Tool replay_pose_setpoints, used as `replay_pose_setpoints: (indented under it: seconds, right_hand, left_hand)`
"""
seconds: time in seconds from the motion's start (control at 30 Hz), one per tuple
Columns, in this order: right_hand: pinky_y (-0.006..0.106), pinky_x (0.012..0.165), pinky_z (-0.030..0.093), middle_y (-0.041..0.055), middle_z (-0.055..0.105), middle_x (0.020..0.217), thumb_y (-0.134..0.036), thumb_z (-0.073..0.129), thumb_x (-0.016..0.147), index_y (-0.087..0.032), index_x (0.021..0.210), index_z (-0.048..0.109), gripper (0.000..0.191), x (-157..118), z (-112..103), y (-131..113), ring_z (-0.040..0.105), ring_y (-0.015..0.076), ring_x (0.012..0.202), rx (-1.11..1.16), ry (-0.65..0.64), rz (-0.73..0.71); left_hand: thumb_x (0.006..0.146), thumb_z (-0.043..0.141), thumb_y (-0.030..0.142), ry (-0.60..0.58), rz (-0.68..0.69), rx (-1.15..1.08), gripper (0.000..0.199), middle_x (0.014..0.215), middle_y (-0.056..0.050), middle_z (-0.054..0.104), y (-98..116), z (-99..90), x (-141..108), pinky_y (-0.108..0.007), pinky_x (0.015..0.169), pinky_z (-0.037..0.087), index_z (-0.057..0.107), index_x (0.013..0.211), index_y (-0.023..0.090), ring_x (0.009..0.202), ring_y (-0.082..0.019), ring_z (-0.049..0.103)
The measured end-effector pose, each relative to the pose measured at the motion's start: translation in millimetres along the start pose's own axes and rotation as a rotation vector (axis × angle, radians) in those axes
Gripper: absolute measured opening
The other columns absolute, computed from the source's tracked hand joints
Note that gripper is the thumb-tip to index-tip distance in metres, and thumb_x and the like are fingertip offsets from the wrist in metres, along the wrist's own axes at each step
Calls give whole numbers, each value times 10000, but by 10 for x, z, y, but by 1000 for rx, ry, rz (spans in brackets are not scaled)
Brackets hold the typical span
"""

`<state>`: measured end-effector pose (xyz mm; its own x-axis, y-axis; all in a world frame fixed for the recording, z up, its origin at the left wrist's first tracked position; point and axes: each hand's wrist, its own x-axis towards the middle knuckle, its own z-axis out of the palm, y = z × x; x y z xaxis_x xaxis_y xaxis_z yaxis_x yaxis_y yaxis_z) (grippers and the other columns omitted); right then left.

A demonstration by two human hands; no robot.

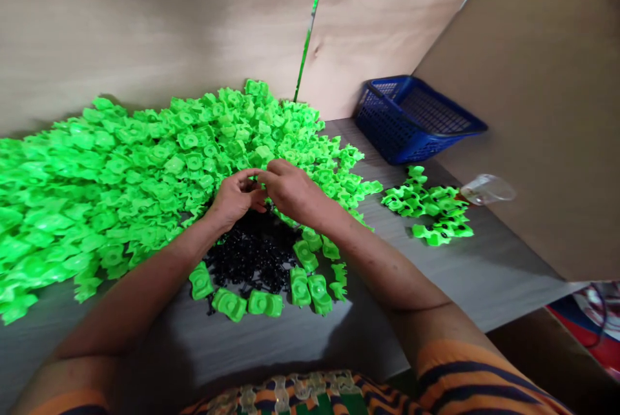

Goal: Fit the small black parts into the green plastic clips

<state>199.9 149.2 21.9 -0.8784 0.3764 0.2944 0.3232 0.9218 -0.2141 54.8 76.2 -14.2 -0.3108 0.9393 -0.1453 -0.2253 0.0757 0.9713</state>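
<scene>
At the centre of the frame the left hand [235, 199] and the right hand [290, 190] meet with fingertips together above a pile of small black plastic parts [252, 259], whatever is between them being too small to tell. A large heap of bright green moulded plastic pieces [145, 163] fills the left and centre of the grey counter [489, 273], with loose green pieces [265, 303] along the black pile's lower and right edges. Toward the right lie green pieces with black parts on them [429, 205], near a clear plastic cup [491, 189] on its side and below a blue plastic basket [416, 119].
</scene>
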Motion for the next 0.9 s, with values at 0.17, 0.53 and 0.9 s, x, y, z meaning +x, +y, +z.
replay_pose_setpoints:
  seconds: [0.17, 0.53, 0.9]
  right_hand:
    - [315, 781, 383, 108, 624, 998, -49, 533, 973, -132, 1050, 714, 213, -4, 23, -90, 510, 223, 960, -100, -43, -9]
    - [309, 783, 443, 73, 633, 951, -146, 554, 977, -162, 954, 711, 159, -41, -83, 41, 556, 176, 869, 210, 261, 123]
    - [255, 638, 456, -15, 636, 749, -218, 666, 839, -184, 878, 669, 52, 28, 121, 255, 554, 109, 669, 886, 419, 183]
  left_hand:
    - [437, 1008, 421, 1, 35, 94, 649, 634, 66, 592, -9, 40, -42, -234, 484, 562, 752, 963, 142, 536, -96, 576]
    - [531, 920, 293, 16, -37, -87, 558, 726, 17, 676, 97, -77, 19, -221, 405, 494, 693, 1017, 138, 507, -121, 624]
    - [564, 912, 232, -110, 16, -240, 652, 885, 0, 727, 114, -84, -5, -251, 455, 589, 683, 1172, 184, 636, -173, 729]
